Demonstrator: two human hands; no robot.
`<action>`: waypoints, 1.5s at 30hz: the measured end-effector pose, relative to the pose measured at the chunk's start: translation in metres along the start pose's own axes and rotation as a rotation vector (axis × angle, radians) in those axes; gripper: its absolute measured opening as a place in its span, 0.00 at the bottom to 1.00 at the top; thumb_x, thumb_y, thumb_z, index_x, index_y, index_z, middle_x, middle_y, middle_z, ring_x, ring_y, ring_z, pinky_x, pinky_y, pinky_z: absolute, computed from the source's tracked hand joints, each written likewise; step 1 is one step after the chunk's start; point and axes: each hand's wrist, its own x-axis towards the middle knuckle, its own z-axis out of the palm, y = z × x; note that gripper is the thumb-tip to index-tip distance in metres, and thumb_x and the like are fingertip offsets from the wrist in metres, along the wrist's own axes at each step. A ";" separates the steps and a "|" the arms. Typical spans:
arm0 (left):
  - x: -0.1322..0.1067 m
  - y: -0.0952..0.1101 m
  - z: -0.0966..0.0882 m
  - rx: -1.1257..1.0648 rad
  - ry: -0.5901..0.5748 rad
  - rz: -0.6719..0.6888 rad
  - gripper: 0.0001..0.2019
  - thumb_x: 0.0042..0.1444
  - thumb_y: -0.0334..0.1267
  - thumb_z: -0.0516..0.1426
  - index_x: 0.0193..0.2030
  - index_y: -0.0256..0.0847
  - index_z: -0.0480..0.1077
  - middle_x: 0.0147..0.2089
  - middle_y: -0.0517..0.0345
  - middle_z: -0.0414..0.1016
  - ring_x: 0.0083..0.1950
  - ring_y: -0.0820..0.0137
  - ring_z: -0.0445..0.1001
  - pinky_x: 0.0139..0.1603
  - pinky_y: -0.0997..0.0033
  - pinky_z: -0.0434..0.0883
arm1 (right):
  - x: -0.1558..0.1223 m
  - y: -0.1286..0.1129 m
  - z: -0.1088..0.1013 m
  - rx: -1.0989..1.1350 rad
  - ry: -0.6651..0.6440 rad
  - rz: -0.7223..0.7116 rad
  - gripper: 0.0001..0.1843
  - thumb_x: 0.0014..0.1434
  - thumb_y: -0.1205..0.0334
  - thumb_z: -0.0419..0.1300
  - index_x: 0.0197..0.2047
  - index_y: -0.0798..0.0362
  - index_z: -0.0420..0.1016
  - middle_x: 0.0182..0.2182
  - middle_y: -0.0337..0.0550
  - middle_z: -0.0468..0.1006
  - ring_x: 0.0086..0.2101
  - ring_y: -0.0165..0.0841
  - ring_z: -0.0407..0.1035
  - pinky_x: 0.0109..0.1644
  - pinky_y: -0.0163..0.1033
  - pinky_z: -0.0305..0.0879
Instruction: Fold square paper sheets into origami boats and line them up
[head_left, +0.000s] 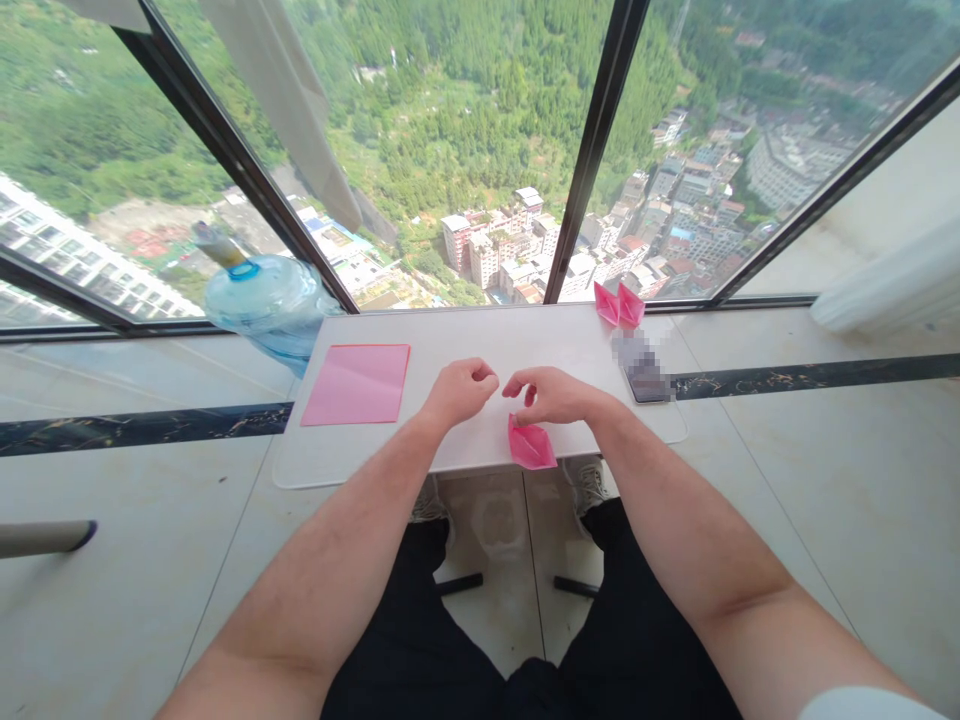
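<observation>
My left hand point(465, 389) is just above the middle of the white table, its fingers curled in and nothing showing between them. Facing it, my right hand point(555, 396) has its fingers bent and apart, and they look bare. A pink folded paper point(532, 446) lies at the table's front edge, right below my right hand. Its upper corner meets the edge of that hand; whether the thumb touches it I cannot tell. Flat pink paper sheets point(356, 385) lie on the left part of the table.
The low white table point(450, 450) stands against tall windows. At its right back, another pink folded paper point(619, 304) stands near a phone point(649, 383). A big blue water bottle point(266, 300) is behind the left corner. My shoes point(587, 482) are under the front edge.
</observation>
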 end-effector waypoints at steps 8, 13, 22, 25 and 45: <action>0.004 -0.006 0.008 -0.256 -0.007 -0.141 0.16 0.54 0.53 0.60 0.30 0.41 0.72 0.29 0.55 0.77 0.31 0.66 0.75 0.32 0.69 0.71 | 0.015 -0.001 0.021 -0.053 0.430 -0.005 0.05 0.51 0.66 0.57 0.28 0.51 0.74 0.25 0.36 0.76 0.28 0.30 0.67 0.33 0.34 0.60; 0.004 -0.001 0.008 -0.447 -0.049 -0.261 0.24 0.46 0.56 0.67 0.42 0.40 0.72 0.34 0.50 0.80 0.31 0.65 0.78 0.30 0.68 0.74 | 0.015 -0.004 0.018 -0.152 0.766 0.127 0.03 0.54 0.62 0.56 0.33 0.49 0.71 0.24 0.37 0.73 0.26 0.33 0.65 0.33 0.37 0.58; 0.001 -0.002 0.011 -0.232 0.185 -0.128 0.12 0.46 0.34 0.62 0.40 0.42 0.75 0.24 0.60 0.76 0.23 0.65 0.77 0.27 0.70 0.70 | 0.015 -0.004 0.019 -0.247 0.681 0.110 0.18 0.57 0.65 0.55 0.49 0.48 0.77 0.28 0.41 0.78 0.30 0.38 0.71 0.37 0.39 0.62; 0.007 -0.007 0.007 -0.293 0.228 -0.127 0.17 0.46 0.31 0.59 0.45 0.43 0.76 0.23 0.62 0.76 0.22 0.66 0.77 0.27 0.70 0.71 | 0.016 0.000 0.019 -0.141 0.709 0.088 0.20 0.56 0.66 0.54 0.49 0.46 0.79 0.27 0.40 0.78 0.29 0.37 0.72 0.38 0.39 0.65; 0.010 0.006 0.004 -0.739 0.177 -0.165 0.17 0.45 0.33 0.59 0.44 0.36 0.76 0.24 0.55 0.78 0.29 0.62 0.81 0.32 0.65 0.77 | 0.027 -0.015 0.014 0.767 0.543 0.175 0.19 0.48 0.66 0.59 0.44 0.55 0.81 0.19 0.37 0.76 0.18 0.29 0.71 0.20 0.32 0.66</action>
